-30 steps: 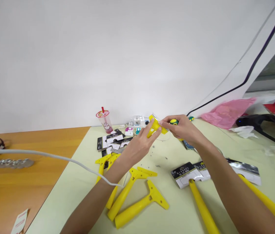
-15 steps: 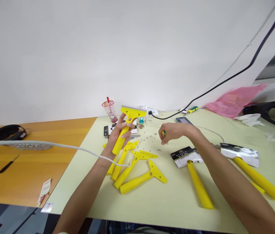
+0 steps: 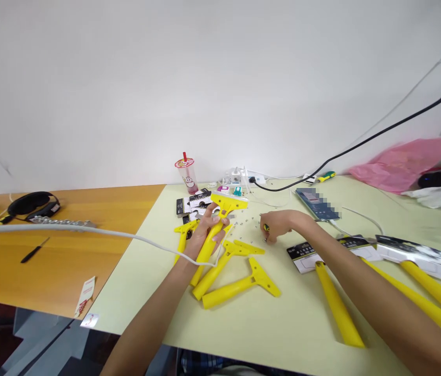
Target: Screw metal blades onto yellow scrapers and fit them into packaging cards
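While the left hand (image 3: 209,228) wraps the handle of a yellow scraper (image 3: 209,244), its broad head tilted up and far, the grip leaves that head uncovered, presumably to keep its holes accessible. Scraper is above the tabletop (image 3: 251,324), left of centre, over loose yellow scraper bodies (image 3: 230,290). Right hand (image 3: 277,224): curled narrow around a green-and-yellow tool handle (image 3: 266,228); tool's tip not visible. Holding it in the palm likely frees the fingertips, low beside scattered small metal parts (image 3: 256,226); cannot tell whether they pinch one. Black-and-white sleeves (image 3: 302,257), right, cover the far ends of yellow handles (image 3: 340,308), probably guarding blades.
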`<state>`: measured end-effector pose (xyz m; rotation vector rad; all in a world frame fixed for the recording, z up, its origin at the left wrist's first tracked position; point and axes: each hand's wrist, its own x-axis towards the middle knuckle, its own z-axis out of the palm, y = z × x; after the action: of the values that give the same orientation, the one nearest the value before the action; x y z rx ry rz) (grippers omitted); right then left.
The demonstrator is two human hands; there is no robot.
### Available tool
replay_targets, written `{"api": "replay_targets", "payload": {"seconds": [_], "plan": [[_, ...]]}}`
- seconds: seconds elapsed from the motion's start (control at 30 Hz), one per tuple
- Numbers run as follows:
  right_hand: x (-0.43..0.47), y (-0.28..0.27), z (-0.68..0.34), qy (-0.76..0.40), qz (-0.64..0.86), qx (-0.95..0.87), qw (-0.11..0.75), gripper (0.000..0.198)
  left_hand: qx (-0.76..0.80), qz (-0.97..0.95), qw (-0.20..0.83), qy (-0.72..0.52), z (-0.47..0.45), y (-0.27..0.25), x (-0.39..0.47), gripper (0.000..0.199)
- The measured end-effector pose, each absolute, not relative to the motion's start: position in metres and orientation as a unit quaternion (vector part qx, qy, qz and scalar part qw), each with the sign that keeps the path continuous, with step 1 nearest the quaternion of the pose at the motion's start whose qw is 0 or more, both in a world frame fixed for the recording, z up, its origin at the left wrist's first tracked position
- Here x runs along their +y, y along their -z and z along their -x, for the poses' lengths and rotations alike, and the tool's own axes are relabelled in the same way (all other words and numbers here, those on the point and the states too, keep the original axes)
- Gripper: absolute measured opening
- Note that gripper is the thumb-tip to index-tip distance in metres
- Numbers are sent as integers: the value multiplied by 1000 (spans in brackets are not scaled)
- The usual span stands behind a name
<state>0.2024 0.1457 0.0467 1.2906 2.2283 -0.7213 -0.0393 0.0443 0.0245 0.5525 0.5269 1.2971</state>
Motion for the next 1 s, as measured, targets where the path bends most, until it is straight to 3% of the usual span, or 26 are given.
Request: {"api": "replay_targets", "payload": {"seconds": [0.5,1.0], "plan": [[165,-22,-209,274,-458,821,201,36,242,-240,739,-581,39,-9,45,69],[157,-26,-201,250,-438,840,199,19,236,-244,749,-569,38,-9,45,65]]}}
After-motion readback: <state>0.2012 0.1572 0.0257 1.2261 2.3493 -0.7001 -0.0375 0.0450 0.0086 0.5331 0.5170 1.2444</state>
